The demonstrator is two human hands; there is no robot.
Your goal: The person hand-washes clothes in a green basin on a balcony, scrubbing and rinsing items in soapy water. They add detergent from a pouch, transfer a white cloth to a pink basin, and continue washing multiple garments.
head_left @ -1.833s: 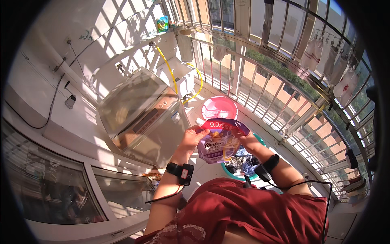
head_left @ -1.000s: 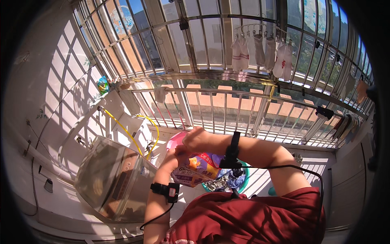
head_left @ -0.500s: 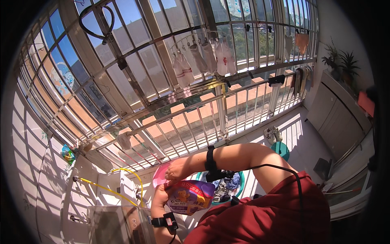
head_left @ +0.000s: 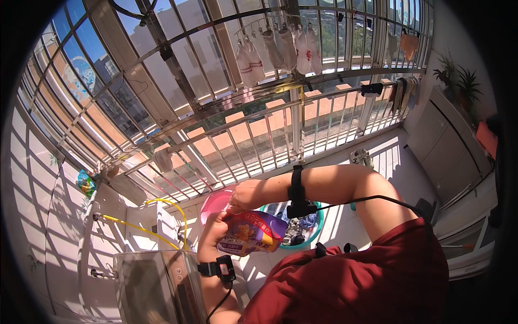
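From my end of the feed, I have both hands close together, working at one corner of a purple pouch. The left hand has its fingers closed, pinching the pouch near its upper left corner. The right hand reaches across from the right, its fingers curled at that same corner; I can't tell whether they pinch it or only touch it, because the fingertips are too small and partly hidden. The pouch hangs tilted, to the right of the left hand and just below the right one, its printed front with a small golden figure turned up to me.

Just beyond the hands I see a pink basin, partly covered by them. To their right, behind the pouch, a green basin holds crumpled clothes in blue, grey and white. A washing machine stands to the left of the left hand and nearer to me, with a yellow hose looping farther off on that side. Well beyond and above the hands, socks hang at the barred window; far to their right, shoes sit on the floor.
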